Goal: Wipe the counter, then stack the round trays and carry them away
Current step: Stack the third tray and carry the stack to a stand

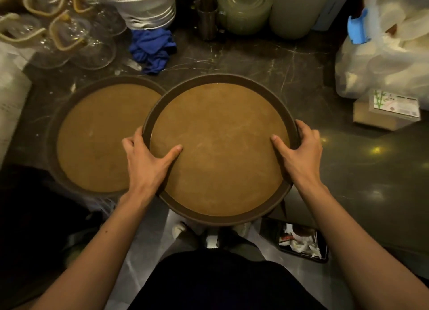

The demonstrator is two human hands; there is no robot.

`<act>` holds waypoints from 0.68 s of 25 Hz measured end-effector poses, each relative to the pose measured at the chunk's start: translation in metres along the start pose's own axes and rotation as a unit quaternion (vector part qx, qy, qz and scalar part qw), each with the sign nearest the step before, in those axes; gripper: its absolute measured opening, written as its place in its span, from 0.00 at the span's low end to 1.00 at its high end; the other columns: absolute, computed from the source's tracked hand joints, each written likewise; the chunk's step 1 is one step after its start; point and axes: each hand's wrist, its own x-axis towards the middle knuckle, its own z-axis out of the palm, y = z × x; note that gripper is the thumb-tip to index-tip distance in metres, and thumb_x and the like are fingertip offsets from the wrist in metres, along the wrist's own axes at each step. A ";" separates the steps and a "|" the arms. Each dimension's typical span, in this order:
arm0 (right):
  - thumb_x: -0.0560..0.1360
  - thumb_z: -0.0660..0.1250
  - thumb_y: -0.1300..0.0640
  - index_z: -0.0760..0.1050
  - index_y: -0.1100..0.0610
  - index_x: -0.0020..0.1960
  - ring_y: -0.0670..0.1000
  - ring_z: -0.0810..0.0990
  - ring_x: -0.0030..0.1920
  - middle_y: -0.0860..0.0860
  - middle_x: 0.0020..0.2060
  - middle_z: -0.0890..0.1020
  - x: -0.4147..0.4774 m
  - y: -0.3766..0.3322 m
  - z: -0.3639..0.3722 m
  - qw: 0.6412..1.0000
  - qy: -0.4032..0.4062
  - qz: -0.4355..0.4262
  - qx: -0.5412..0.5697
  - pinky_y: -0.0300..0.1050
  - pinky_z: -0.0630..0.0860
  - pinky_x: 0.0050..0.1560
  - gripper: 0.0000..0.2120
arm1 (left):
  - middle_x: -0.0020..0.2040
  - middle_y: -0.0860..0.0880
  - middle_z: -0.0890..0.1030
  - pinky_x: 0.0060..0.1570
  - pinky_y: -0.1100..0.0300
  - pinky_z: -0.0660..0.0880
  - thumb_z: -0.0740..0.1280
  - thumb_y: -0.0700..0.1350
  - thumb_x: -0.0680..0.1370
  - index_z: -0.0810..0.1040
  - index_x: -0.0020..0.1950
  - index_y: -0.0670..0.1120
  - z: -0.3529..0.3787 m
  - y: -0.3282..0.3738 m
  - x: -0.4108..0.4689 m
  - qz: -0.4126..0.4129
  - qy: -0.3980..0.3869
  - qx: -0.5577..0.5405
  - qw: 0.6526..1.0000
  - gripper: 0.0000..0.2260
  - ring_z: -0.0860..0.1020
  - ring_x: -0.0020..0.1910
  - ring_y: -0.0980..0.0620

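On the dark counter point(267, 61), both hands, left hand point(148, 156) and right hand point(299, 152), clamp the right tray point(218, 147), seemingly overlapping the left tray point(92, 138).

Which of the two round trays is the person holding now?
The right tray: left hand and right hand grip its rim, and it overlaps the left tray, which nobody touches.
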 end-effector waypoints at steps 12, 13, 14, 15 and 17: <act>0.71 0.72 0.42 0.66 0.54 0.73 0.52 0.73 0.58 0.49 0.55 0.69 -0.102 -0.112 0.115 0.997 -0.035 -0.067 -0.017 0.49 0.72 0.61 0.35 | 0.69 0.42 0.63 0.66 0.56 0.65 0.77 0.59 0.67 0.59 0.77 0.45 -0.141 -0.141 -0.002 -0.051 0.057 -0.039 0.996 0.46 0.68 0.67 0.43; 0.71 0.72 0.42 0.66 0.54 0.73 0.51 0.73 0.58 0.49 0.55 0.69 -0.106 -0.121 0.122 0.996 -0.040 -0.072 -0.019 0.48 0.72 0.60 0.35 | 0.69 0.42 0.63 0.66 0.55 0.65 0.77 0.58 0.67 0.59 0.77 0.45 -0.147 -0.150 -0.002 -0.056 0.060 -0.043 0.996 0.46 0.68 0.67 0.43; 0.71 0.72 0.43 0.65 0.54 0.73 0.50 0.72 0.57 0.49 0.55 0.68 -0.109 -0.129 0.128 0.996 -0.045 -0.078 -0.022 0.47 0.71 0.59 0.35 | 0.69 0.42 0.63 0.67 0.55 0.65 0.77 0.58 0.67 0.59 0.77 0.45 -0.153 -0.157 -0.001 -0.060 0.063 -0.049 0.995 0.46 0.68 0.67 0.43; 0.71 0.72 0.43 0.65 0.54 0.73 0.48 0.71 0.57 0.48 0.54 0.68 -0.110 -0.135 0.134 0.995 -0.050 -0.083 -0.024 0.45 0.70 0.59 0.35 | 0.69 0.42 0.63 0.67 0.54 0.65 0.77 0.58 0.67 0.59 0.77 0.45 -0.158 -0.163 0.000 -0.065 0.067 -0.052 0.994 0.46 0.67 0.68 0.42; 0.71 0.72 0.43 0.65 0.54 0.73 0.47 0.70 0.56 0.48 0.55 0.68 -0.108 -0.146 0.144 0.994 -0.059 -0.087 -0.024 0.44 0.69 0.58 0.35 | 0.69 0.42 0.63 0.69 0.51 0.64 0.77 0.58 0.68 0.59 0.77 0.45 -0.163 -0.172 0.005 -0.080 0.073 -0.052 0.993 0.45 0.65 0.69 0.42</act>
